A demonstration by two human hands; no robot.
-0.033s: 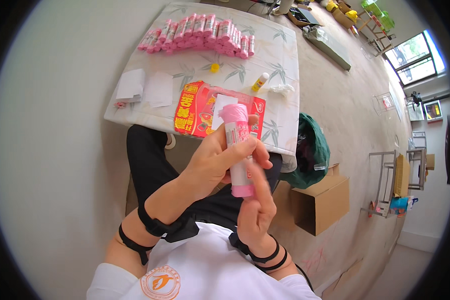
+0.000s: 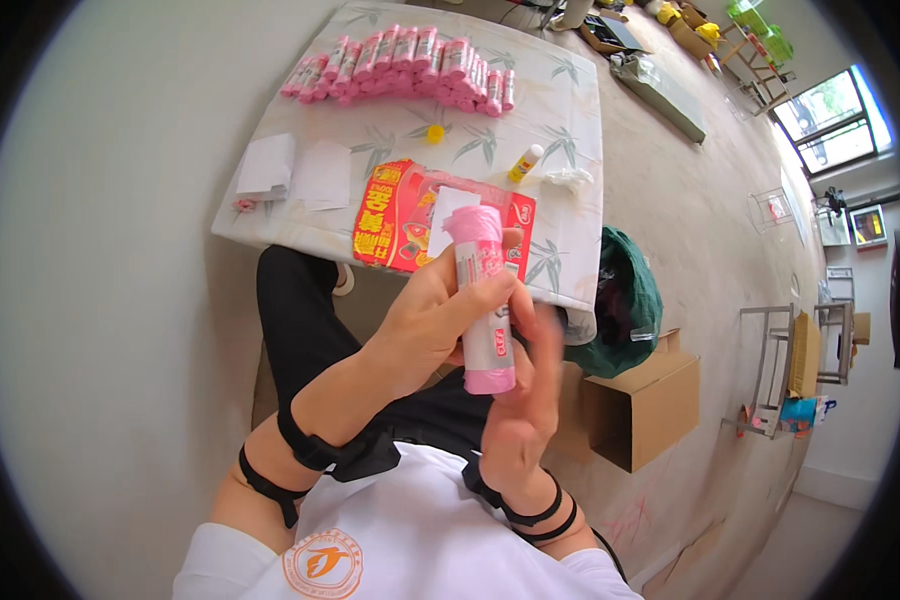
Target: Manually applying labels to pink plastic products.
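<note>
- Left hand [image 2: 440, 308] wrapped firmly round a pink roll [image 2: 485, 350], thumb across its front; same hold as the earlier frame. Roll stands near-upright in front of the person, off the near edge of the table [image 2: 305, 125].
- Right hand [image 2: 522, 410] differs: earlier, a finger crosses the roll's lower right side; now the fingers sit farther right, motion-blurred. Whether they touch the roll, cannot tell.
- Consequently more of the roll's label shows: pale grey band, red patch with light lettering low down, pink printing above.
- Flat red packaging [image 2: 400, 225], near side of table: large yellow characters at its left end, food-like pictures. White paper slip [image 2: 454, 212] on it.
- Far side: heap of pink rolls [image 2: 405, 75], similar pale labels, print too small to read.
- Right: yellow-and-white glue stick [image 2: 525, 163].
- Shirt [image 2: 420, 530]: round orange emblem, lettered rim.
</note>
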